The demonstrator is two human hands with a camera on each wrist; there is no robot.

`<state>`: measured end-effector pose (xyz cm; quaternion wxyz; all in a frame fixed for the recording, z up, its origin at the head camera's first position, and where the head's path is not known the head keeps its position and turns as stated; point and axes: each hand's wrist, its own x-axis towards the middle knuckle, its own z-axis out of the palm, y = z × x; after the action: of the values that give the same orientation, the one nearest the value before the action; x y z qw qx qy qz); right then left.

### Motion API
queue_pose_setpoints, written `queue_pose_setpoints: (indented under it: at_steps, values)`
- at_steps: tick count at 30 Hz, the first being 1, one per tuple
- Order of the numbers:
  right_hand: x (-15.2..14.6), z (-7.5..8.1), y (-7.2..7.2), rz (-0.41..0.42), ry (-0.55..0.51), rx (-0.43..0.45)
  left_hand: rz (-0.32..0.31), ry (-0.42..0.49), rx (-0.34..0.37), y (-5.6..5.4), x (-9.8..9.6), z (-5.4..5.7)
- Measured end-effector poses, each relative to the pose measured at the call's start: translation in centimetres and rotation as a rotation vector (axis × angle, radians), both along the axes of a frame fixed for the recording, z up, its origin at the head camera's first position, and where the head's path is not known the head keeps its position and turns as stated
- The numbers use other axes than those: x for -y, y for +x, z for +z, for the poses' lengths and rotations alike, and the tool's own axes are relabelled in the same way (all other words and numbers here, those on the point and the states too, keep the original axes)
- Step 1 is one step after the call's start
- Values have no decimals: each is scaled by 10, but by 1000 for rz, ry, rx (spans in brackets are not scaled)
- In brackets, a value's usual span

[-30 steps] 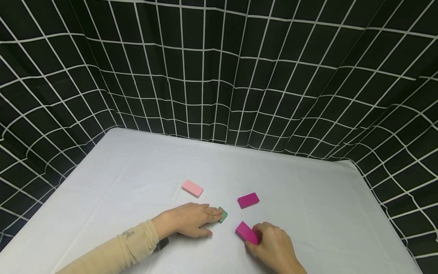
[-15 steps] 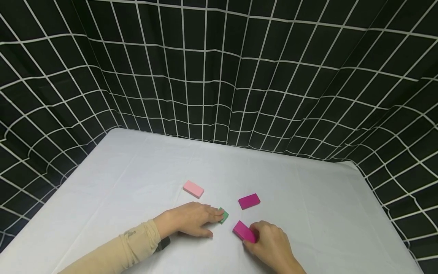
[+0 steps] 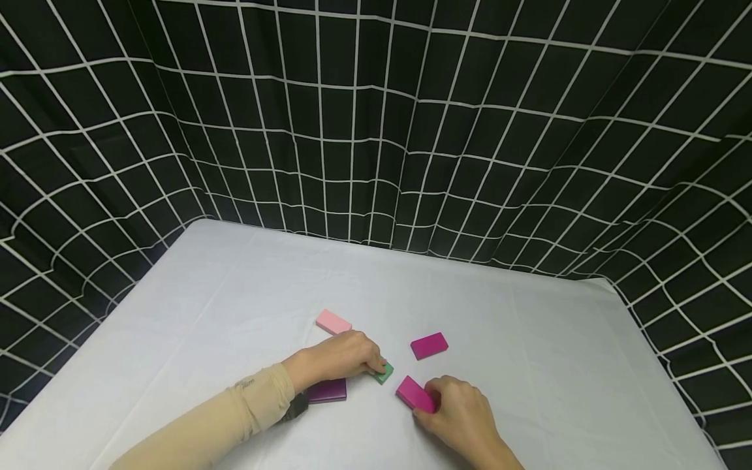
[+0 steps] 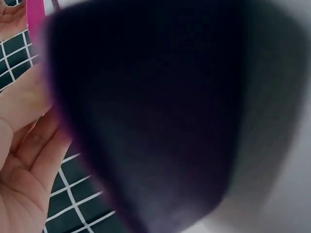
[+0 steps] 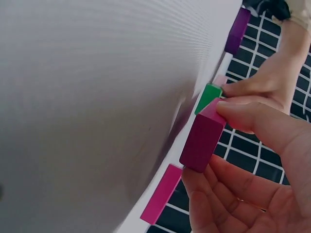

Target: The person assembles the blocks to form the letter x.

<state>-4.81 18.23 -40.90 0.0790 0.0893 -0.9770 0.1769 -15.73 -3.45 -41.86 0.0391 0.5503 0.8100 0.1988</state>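
My left hand (image 3: 348, 356) bends its fingers down onto a small green block (image 3: 384, 374), pinching its near end. In the right wrist view the green block (image 5: 209, 98) shows beside the thumb and fingers. My right hand (image 3: 467, 414) grips a magenta block (image 3: 414, 394) between thumb and fingers, just right of the green one. A purple block (image 3: 328, 391) lies beneath my left wrist; in the left wrist view this purple block (image 4: 150, 116) fills the middle as a dark blur.
A second magenta block (image 3: 429, 346) lies beyond my right hand. Past my left hand lies a pale pink block (image 3: 332, 322), partly covered by it. The white-covered table (image 3: 264, 274) is bordered by a black curtain with a white grid (image 3: 364, 117).
My left hand has gone from lying flat over the green block to arched with curled fingers, uncovering the purple block. My right hand and its magenta block have shifted slightly left.
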Motion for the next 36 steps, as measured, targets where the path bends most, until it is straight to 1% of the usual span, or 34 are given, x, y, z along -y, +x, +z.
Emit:
queue_pose_setpoints:
  at_steps: [2,6,9,14,18,25,29,36]
  values:
    - [1,0,0,0,-2,2,11,1,17,-2,-2,0]
    - [2,0,-1,0,-7,16,32,-6,89,-4,-3,1]
    - [3,0,-3,3,-5,23,46,-17,108,-4,-4,2]
    - [3,0,-4,4,-1,27,58,-36,99,-4,-5,2]
    - [3,0,-5,8,5,19,48,-36,96,-5,-5,2]
    - [5,-1,-6,32,6,6,49,-32,103,-5,-5,3]
    - [7,0,-7,47,8,13,43,-35,98,-5,-6,3]
    - [10,1,-10,67,-8,51,44,-44,94,-6,-8,5]
